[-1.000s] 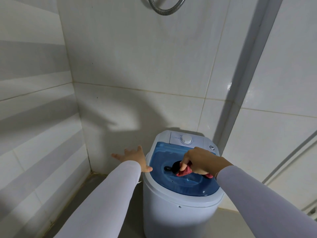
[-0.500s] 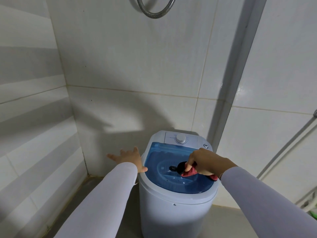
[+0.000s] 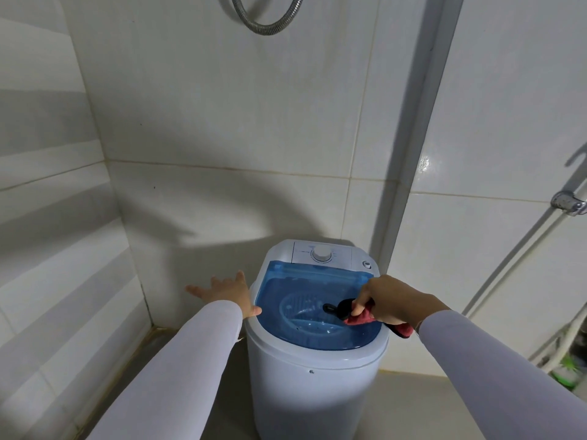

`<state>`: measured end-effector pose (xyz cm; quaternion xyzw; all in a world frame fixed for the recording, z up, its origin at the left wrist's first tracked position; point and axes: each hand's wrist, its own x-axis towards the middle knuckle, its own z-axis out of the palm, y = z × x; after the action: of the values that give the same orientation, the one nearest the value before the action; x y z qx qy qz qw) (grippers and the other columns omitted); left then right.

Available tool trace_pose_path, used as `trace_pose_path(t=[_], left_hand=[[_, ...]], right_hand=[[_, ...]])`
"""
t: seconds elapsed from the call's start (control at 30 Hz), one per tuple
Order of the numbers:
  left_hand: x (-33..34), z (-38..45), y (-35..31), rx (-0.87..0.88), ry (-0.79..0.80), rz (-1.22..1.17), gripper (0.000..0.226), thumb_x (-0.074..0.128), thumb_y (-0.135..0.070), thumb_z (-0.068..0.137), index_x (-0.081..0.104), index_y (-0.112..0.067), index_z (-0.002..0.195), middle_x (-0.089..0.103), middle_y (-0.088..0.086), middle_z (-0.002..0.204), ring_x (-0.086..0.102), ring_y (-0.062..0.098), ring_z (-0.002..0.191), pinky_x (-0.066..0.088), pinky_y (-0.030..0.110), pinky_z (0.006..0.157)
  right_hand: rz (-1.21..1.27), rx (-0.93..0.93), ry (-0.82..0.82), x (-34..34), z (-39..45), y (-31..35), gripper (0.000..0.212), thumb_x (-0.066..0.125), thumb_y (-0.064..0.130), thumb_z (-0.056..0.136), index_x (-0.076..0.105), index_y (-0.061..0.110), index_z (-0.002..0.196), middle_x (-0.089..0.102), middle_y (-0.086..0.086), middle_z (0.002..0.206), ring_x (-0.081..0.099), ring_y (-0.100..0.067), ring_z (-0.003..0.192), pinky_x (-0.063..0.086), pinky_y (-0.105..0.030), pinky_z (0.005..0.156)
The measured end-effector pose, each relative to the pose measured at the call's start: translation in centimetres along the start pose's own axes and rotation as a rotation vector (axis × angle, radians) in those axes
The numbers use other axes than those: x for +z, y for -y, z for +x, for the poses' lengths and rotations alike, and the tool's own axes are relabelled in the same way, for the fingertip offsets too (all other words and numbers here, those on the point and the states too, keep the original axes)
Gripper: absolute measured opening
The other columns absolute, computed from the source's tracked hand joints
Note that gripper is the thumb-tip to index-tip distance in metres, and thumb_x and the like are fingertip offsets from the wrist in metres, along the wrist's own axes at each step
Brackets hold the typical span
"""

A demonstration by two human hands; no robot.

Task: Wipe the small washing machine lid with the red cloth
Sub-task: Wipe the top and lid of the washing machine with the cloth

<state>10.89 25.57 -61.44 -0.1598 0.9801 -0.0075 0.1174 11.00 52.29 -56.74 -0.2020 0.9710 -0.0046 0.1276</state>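
Observation:
A small white washing machine [image 3: 305, 392] stands in a tiled corner, with a see-through blue lid [image 3: 295, 290] on top. My right hand [image 3: 390, 300] grips a bunched red cloth [image 3: 360, 318] with a black edge and presses it on the right part of the lid. My left hand [image 3: 227, 293] is spread flat, thumb touching the machine's left rim, fingers out over the gap by the wall. Both arms wear white sleeves.
A white control panel with a round dial [image 3: 322, 254] sits behind the lid. A metal shower hose [image 3: 266, 22] loops overhead. Pipes and a fitting [image 3: 568, 203] run down the right wall. Tiled walls close in at left and behind.
My right hand has slid the cloth rightward across the lid. The view has shifted so the machine sits further right. My left hand stays at the left rim.

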Motion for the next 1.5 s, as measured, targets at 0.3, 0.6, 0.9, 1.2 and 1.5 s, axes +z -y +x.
trace_pose_path(t=[0.3,0.6,0.9,1.2,1.5], left_hand=[[0.1,-0.2,0.1,-0.003,-0.005,-0.013,0.096,0.052,-0.067,0.083,0.002,-0.026,0.154,0.021,0.008,0.159,0.015,0.033,0.148,0.008,0.072,0.108],[0.1,-0.4,0.1,-0.002,-0.011,-0.024,0.093,0.052,-0.066,0.084,0.005,-0.026,0.154,0.024,0.009,0.158,0.019,0.032,0.147,0.009,0.071,0.109],[1.0,-0.8,0.8,0.015,-0.002,-0.185,0.092,0.048,-0.067,0.085,0.003,-0.025,0.154,0.028,0.007,0.157,0.028,0.033,0.144,0.011,0.069,0.110],[0.5,-0.9,1.6,0.042,-0.023,-0.336,0.091,0.055,-0.058,0.086,0.003,-0.026,0.154,0.030,0.003,0.157,0.031,0.031,0.142,0.014,0.070,0.110],[0.5,-0.6,2.0,0.039,0.007,-0.294,0.100,0.063,-0.057,0.082,0.000,-0.026,0.154,0.035,0.006,0.153,0.035,0.032,0.140,0.013,0.070,0.109]], right_hand=[[0.045,0.045,-0.010,0.4,-0.9,-0.9,0.028,0.061,0.036,0.086,0.069,0.033,0.112,0.065,0.005,0.121,0.055,-0.022,0.111,0.044,-0.027,0.097],[0.080,0.079,-0.032,0.8,-1.7,-1.8,0.026,0.059,0.027,0.088,0.069,0.031,0.112,0.064,0.004,0.122,0.054,-0.021,0.111,0.040,-0.024,0.095],[0.096,0.138,-0.008,0.8,-2.8,-2.2,0.025,0.062,0.027,0.086,0.070,0.030,0.109,0.066,0.002,0.119,0.056,-0.022,0.107,0.040,-0.022,0.088],[0.086,-0.025,-0.063,-2.2,-1.3,3.0,0.028,0.058,0.023,0.088,0.068,0.032,0.112,0.065,0.002,0.118,0.058,-0.021,0.108,0.045,-0.034,0.098],[-0.118,-0.250,-0.060,-1.6,1.9,10.1,0.040,0.052,0.016,0.091,0.058,0.035,0.126,0.061,0.001,0.120,0.055,-0.022,0.112,0.046,-0.035,0.089]])
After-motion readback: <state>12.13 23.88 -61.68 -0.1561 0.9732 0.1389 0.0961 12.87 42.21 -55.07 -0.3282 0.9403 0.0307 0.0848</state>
